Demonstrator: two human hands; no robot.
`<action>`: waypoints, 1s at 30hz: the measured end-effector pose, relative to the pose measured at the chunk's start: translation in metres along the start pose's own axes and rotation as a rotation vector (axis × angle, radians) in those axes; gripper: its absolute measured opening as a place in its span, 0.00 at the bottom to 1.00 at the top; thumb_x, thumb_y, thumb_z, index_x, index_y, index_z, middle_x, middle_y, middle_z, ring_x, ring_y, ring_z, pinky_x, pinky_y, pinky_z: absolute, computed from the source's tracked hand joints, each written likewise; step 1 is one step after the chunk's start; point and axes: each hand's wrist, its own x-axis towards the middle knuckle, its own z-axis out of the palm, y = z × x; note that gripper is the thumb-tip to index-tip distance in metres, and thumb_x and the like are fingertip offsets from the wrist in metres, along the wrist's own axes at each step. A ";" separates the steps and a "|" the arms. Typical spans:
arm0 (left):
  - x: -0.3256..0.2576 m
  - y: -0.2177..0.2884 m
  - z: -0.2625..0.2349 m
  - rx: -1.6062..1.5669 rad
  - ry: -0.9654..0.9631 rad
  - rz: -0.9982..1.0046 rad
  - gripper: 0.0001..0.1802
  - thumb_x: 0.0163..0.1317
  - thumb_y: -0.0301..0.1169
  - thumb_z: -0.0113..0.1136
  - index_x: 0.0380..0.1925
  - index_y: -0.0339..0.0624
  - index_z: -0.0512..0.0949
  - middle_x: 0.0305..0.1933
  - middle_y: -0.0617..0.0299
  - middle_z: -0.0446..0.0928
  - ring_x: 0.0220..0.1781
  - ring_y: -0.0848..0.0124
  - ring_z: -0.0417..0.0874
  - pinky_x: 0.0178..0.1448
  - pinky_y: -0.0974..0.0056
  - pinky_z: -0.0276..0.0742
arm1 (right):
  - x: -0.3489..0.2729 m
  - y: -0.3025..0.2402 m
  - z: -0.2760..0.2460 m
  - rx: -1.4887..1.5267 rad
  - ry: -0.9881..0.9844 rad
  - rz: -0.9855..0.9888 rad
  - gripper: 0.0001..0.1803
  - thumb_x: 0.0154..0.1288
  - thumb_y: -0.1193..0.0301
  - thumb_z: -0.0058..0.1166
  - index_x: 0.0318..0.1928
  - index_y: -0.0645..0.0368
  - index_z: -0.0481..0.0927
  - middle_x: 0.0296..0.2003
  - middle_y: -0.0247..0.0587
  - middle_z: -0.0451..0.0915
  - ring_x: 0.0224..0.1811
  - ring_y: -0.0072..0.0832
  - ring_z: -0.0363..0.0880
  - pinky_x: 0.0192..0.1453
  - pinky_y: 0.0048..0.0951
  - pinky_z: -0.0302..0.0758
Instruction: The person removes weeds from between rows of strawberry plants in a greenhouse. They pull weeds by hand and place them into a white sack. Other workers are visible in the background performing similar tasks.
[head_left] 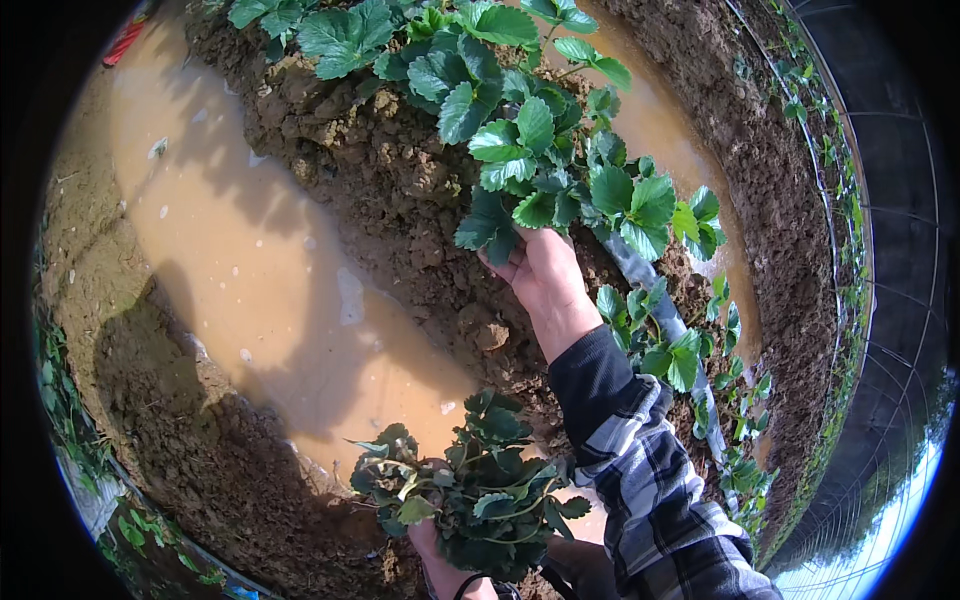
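My right hand [545, 275] reaches forward into a row of strawberry plants [540, 150] growing on a raised ridge of brown soil [400, 200]. Its fingers are tucked under the leaves at the base of one plant, so I cannot see what they grip. My left hand [440, 560] is low near the bottom edge, closed around the stems of a bunch of pulled leaves and runners [470, 490]. My right sleeve [640, 470] is a dark and white plaid.
A furrow of muddy brown water [250, 250] runs left of the ridge, and another [660, 130] to its right. A grey drip tape [650, 300] lies along the plants. Further soil banks and greenhouse netting [880, 300] stand at the right.
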 end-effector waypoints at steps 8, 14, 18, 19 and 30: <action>0.001 0.001 -0.003 -0.011 0.013 0.013 0.22 0.62 0.30 0.50 0.58 0.44 0.68 0.43 0.57 0.76 0.45 0.57 0.79 0.53 0.45 0.78 | -0.011 -0.008 -0.049 -1.612 0.132 -0.907 0.07 0.59 0.72 0.52 0.33 0.64 0.75 0.23 0.51 0.78 0.29 0.47 0.80 0.34 0.41 0.77; 0.003 0.009 -0.003 0.026 0.035 0.036 0.22 0.62 0.30 0.50 0.58 0.45 0.68 0.44 0.57 0.76 0.45 0.57 0.79 0.53 0.45 0.78 | -0.011 -0.029 -0.072 -2.071 -0.010 -0.963 0.07 0.53 0.78 0.50 0.35 0.59 0.76 0.27 0.44 0.80 0.27 0.39 0.82 0.30 0.36 0.78; -0.002 0.011 0.006 0.002 0.054 0.053 0.23 0.62 0.30 0.50 0.58 0.45 0.68 0.44 0.57 0.76 0.46 0.56 0.79 0.54 0.44 0.78 | -0.032 -0.055 -0.091 -1.896 -0.063 -0.718 0.22 0.55 0.78 0.50 0.53 0.61 0.76 0.31 0.50 0.82 0.31 0.44 0.82 0.35 0.40 0.79; -0.003 0.010 0.008 -0.134 -0.031 0.051 0.22 0.62 0.29 0.50 0.58 0.43 0.68 0.45 0.56 0.76 0.47 0.57 0.79 0.54 0.46 0.78 | -0.039 -0.060 -0.093 -1.785 -0.160 -0.885 0.23 0.57 0.77 0.49 0.56 0.63 0.74 0.33 0.53 0.82 0.32 0.45 0.83 0.38 0.41 0.79; 0.006 0.002 0.004 -0.130 -0.187 0.046 0.18 0.66 0.29 0.50 0.53 0.31 0.73 0.50 0.52 0.77 0.48 0.63 0.80 0.55 0.58 0.79 | -0.038 -0.052 -0.054 -2.172 -0.242 -1.127 0.10 0.52 0.75 0.52 0.38 0.58 0.74 0.29 0.42 0.74 0.26 0.35 0.79 0.27 0.35 0.76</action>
